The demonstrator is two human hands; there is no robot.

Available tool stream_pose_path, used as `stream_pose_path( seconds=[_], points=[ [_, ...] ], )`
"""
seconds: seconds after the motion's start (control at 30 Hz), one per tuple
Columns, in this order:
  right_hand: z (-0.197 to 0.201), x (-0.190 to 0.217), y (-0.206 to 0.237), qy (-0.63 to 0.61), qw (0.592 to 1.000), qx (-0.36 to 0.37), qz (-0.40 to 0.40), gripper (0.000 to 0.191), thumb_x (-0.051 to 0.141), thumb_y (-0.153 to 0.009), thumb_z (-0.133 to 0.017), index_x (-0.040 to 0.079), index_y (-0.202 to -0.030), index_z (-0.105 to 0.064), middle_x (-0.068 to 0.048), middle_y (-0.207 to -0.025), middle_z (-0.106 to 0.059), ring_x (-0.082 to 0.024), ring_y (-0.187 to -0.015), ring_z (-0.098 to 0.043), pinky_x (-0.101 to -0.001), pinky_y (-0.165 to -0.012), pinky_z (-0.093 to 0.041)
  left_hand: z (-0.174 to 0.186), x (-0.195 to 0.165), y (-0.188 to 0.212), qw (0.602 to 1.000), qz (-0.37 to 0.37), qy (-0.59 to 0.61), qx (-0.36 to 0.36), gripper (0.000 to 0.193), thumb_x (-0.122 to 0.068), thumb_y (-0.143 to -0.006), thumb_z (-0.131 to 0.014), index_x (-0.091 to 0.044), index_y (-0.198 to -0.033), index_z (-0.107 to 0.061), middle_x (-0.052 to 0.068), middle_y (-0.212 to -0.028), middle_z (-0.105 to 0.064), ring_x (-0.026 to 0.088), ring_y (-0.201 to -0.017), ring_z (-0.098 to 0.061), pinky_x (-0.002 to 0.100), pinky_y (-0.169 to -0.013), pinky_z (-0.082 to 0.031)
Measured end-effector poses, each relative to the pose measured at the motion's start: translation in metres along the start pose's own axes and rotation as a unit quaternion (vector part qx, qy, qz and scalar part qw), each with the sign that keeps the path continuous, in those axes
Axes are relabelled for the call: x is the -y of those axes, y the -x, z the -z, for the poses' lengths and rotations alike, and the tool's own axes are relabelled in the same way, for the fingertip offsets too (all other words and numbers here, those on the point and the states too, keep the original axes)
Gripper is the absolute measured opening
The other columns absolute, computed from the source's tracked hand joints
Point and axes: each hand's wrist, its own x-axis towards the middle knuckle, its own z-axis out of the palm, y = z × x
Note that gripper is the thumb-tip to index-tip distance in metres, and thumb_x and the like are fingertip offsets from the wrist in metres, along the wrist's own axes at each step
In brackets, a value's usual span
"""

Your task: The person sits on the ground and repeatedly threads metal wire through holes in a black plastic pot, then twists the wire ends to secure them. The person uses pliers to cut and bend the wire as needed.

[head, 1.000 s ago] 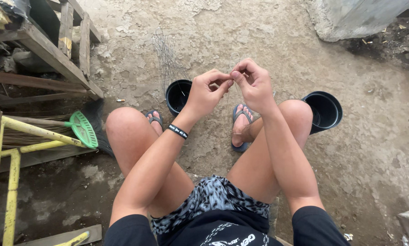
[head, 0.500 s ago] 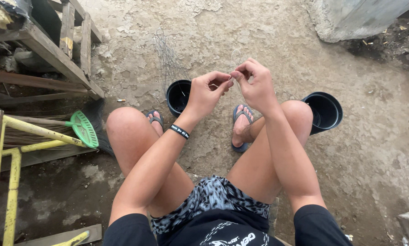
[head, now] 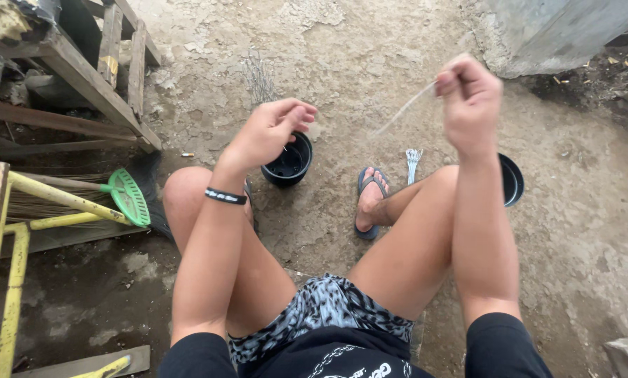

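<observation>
Right hand is up high on the right, fingers pinched tight on a thin pale strand that slants down and left from the fist, blurred. Left hand hangs loosely open, fingers curled, holding nothing, just above a small black pot on the dirt floor. A second black pot peeks out behind the right forearm. A small bundle of pale strands lies between the pots, beside the sandalled foot.
</observation>
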Motion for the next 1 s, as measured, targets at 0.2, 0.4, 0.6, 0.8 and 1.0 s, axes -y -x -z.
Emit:
stream_pose_path(
  seconds=[0.2, 0.4, 0.6, 0.8, 1.0],
  points=[
    [0.041, -0.019, -0.015, -0.224, 0.971, -0.089, -0.009, 0.014, 0.012, -0.118, -0.067, 0.001, -0.110, -0.062, -0.004, -0.093, -0.063, -0.011, -0.082, -0.057, -0.0225, -0.076, -0.044, 0.007, -0.025, 0.026, 0.969, 0.036, 0.206, 0.129, 0.030, -0.022, -0.109, -0.046, -0.006, -0.134, -0.055, 0.017, -0.119, -0.074, 0.027, -0.103, -0.077, 0.039, -0.084, -0.065],
    [0.047, -0.037, -0.011, -0.273, 0.951, -0.140, -0.029, 0.012, 0.010, -0.115, -0.068, 0.001, -0.110, -0.062, -0.006, -0.098, -0.064, -0.013, -0.083, -0.058, -0.0248, -0.081, -0.047, -0.009, -0.012, 0.022, 0.921, -0.030, 0.337, 0.191, 0.028, -0.019, -0.111, -0.053, 0.001, -0.130, -0.057, 0.022, -0.121, -0.072, 0.030, -0.105, -0.075, 0.043, -0.086, -0.065],
    [0.043, -0.049, -0.012, -0.272, 0.950, -0.149, -0.042, 0.014, 0.010, -0.115, -0.068, 0.002, -0.106, -0.063, -0.005, -0.092, -0.063, -0.012, -0.078, -0.055, -0.0250, -0.078, -0.045, -0.018, 0.013, 0.014, 0.868, -0.049, 0.436, 0.231, 0.025, -0.017, -0.113, -0.056, 0.005, -0.120, -0.064, 0.021, -0.118, -0.072, 0.028, -0.106, -0.074, 0.042, -0.090, -0.063],
    [0.045, -0.050, -0.012, -0.293, 0.941, -0.154, -0.074, 0.014, 0.011, -0.114, -0.067, 0.002, -0.103, -0.065, -0.006, -0.090, -0.064, -0.014, -0.080, -0.056, -0.0258, -0.076, -0.045, -0.024, 0.023, 0.012, 0.865, -0.048, 0.456, 0.205, 0.017, -0.014, -0.109, -0.060, 0.002, -0.112, -0.065, 0.011, -0.106, -0.070, 0.019, -0.100, -0.070, 0.037, -0.089, -0.059],
    [0.044, -0.048, -0.013, -0.305, 0.933, -0.159, -0.105, 0.013, 0.010, -0.112, -0.067, 0.002, -0.102, -0.066, -0.006, -0.088, -0.065, -0.015, -0.078, -0.056, -0.0291, -0.078, -0.047, -0.030, 0.028, 0.013, 0.849, -0.039, 0.477, 0.223, 0.015, -0.013, -0.110, -0.060, 0.001, -0.109, -0.066, 0.006, -0.099, -0.068, 0.014, -0.092, -0.066, 0.033, -0.084, -0.056]
  ],
)
